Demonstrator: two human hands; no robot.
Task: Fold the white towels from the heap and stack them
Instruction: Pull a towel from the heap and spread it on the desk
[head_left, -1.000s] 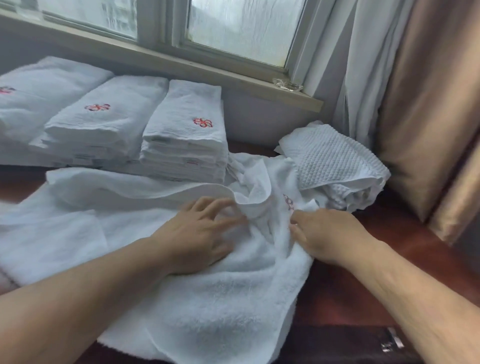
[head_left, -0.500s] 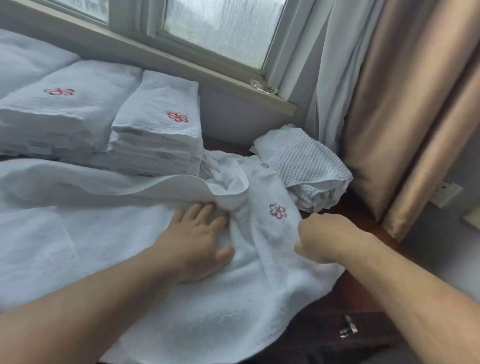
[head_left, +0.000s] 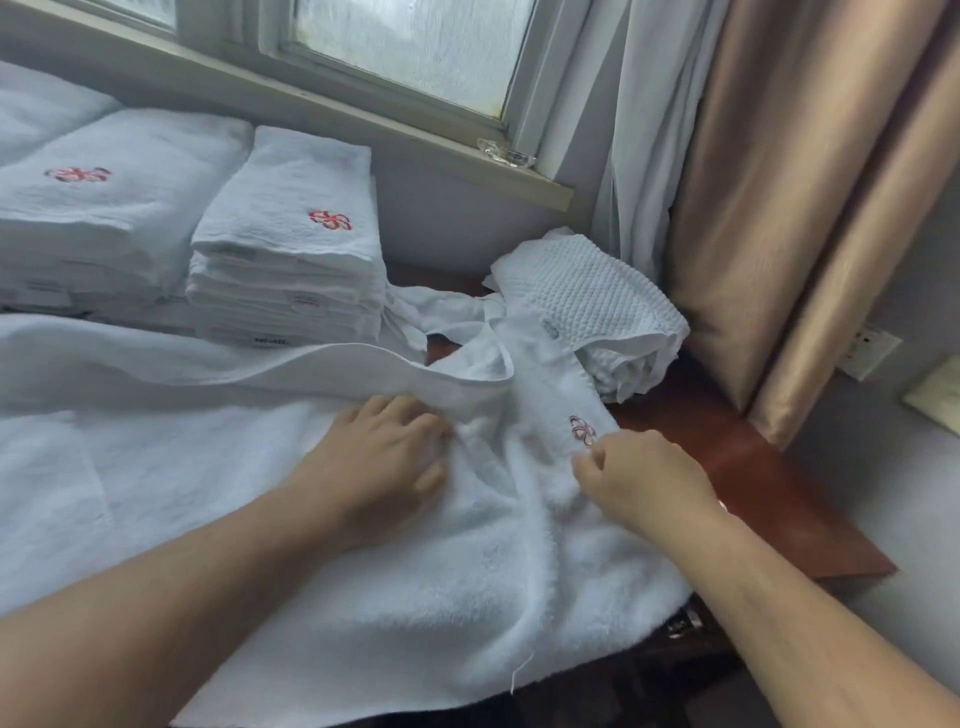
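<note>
A large white towel (head_left: 415, 597) with a red flower emblem lies spread and rumpled over the wooden table (head_left: 753, 483). My left hand (head_left: 384, 462) presses flat on its middle, just below a raised fold. My right hand (head_left: 644, 478) pinches the cloth beside the emblem, fingers curled. Behind them stand stacks of folded white towels (head_left: 291, 260) with red emblems. A crumpled waffle-weave towel (head_left: 587, 306) lies at the back right.
A window sill (head_left: 363, 119) runs behind the stacks, with a small clear object on its right end. White and tan curtains (head_left: 769, 208) hang at the right. The table's right edge drops off near a wall socket (head_left: 867, 351).
My right hand has pulled the towel's edge toward me and to the right, bringing the emblem into view and flattening the fold. My left hand has stayed pressing in the same spot.
</note>
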